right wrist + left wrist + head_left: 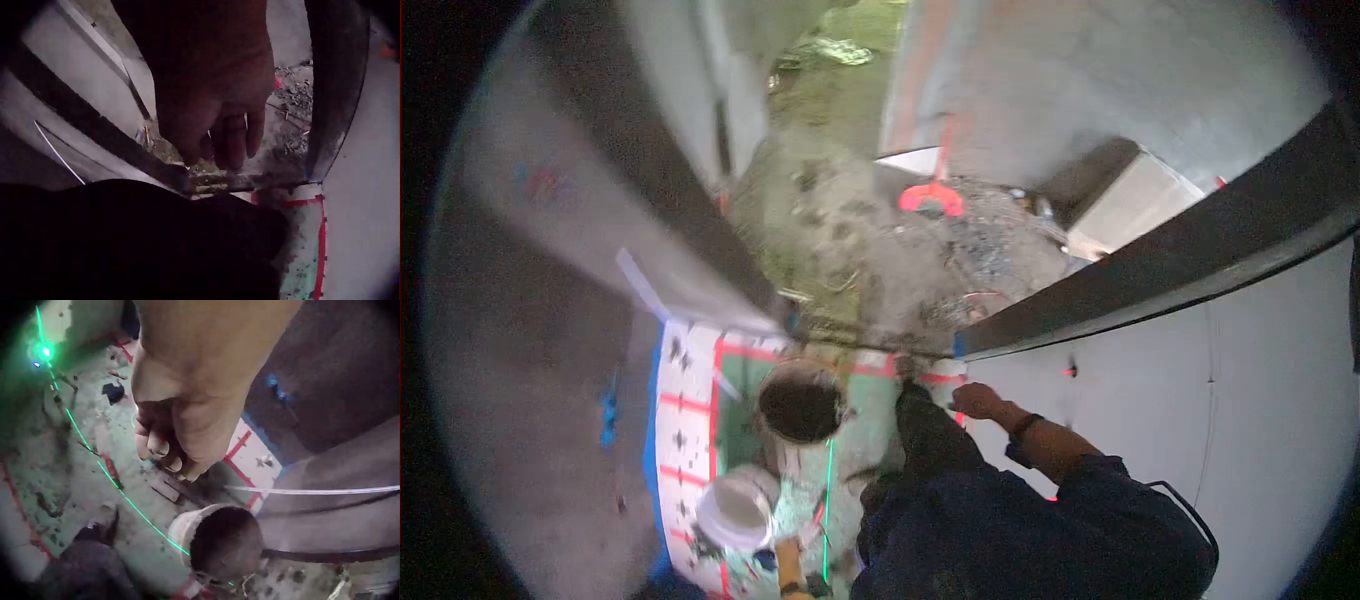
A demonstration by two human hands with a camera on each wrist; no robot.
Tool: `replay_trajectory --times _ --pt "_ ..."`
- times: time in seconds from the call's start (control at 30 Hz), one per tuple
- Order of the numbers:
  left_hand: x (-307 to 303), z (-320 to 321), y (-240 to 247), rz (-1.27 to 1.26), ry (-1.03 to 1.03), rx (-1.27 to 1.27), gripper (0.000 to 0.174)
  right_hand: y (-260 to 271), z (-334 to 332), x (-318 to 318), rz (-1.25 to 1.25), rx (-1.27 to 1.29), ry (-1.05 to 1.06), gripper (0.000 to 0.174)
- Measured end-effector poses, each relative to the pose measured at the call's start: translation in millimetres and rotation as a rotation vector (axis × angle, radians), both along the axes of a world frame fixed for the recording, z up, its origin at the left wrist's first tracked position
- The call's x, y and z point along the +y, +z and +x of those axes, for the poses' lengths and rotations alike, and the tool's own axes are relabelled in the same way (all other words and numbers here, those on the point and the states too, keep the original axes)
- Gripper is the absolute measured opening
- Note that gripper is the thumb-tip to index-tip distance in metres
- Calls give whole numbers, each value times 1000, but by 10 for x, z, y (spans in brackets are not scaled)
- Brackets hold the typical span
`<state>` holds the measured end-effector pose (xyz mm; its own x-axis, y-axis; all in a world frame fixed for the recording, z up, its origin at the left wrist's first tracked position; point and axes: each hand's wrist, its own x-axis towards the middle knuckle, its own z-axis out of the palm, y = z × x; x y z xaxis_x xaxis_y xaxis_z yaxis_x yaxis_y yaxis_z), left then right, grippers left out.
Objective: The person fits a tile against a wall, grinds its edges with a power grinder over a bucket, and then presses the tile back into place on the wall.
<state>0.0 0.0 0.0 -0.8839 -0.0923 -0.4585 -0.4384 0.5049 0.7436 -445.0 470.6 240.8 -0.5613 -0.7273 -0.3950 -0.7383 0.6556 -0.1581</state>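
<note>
My left hand (pixel 788 557) is low at the near edge of the head view, beside a white bucket (pixel 738 510). Its fingers curl loosely in the left wrist view, and nothing shows in its grasp. Ahead of it stands a pail (pixel 182 531) with a dark inside. A red-handled tool (pixel 110 470) lies on the floor by the laser line. The right hand (pixel 977 401) hangs near the white wall panel (pixel 1140 400). In the right wrist view its fingers hang loosely over the doorway floor, holding nothing.
A green laser line (pixel 828 500) crosses the floor from a bright laser source (pixel 45 352). Red tape (pixel 718 400) edges the left floor strip. Beyond the doorway, rubble (pixel 980 245) lies near a red-orange curved object (pixel 932 199). A dark post (pixel 1160 230) flanks the opening.
</note>
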Motion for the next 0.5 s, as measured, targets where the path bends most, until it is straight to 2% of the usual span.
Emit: replay_trajectory --times 0.03,0.07,0.1,0.13,0.17,0.23,0.3,0.33,0.37,0.4,0.43,0.5 --pt "-220 19 -15 -401 -466 242 20 36 44 34 3 32 -56 26" --pt "-403 -340 -76 -397 -511 288 20 -72 206 -204 -81 76 -183 29" --pt "-149 -1288 352 -393 -507 272 20 -31 -474 152 -224 59 -309 33" --pt "-654 -1324 601 -396 -502 225 21 -161 -307 -251 -283 -134 -461 33" --pt "-955 -1840 649 -392 -483 250 21 -110 -517 -485 -336 -265 -598 34" --pt "-1247 -2154 971 -333 -438 206 22 -369 -493 -593 -341 -354 -738 33" --pt "-1082 -3060 969 -249 -346 268 23 -637 -1020 -311 -328 -332 -841 32" --pt "-972 -3350 997 -199 -296 282 24 -863 -1223 -121 -491 -298 -785 31" --pt "-958 -3638 1081 -158 -257 292 25 -667 -1432 -128 -664 -264 -734 31" --pt "-1050 -3850 1200 -122 -233 289 25 -486 -1613 -50 -385 -165 -693 31" --pt "-1131 -4107 1262 -134 -273 275 25 -328 -1689 -27 -402 -179 -731 31" --pt "-830 -5628 1351 -124 -66 31 32 -235 -1830 150 -654 79 -910 30"
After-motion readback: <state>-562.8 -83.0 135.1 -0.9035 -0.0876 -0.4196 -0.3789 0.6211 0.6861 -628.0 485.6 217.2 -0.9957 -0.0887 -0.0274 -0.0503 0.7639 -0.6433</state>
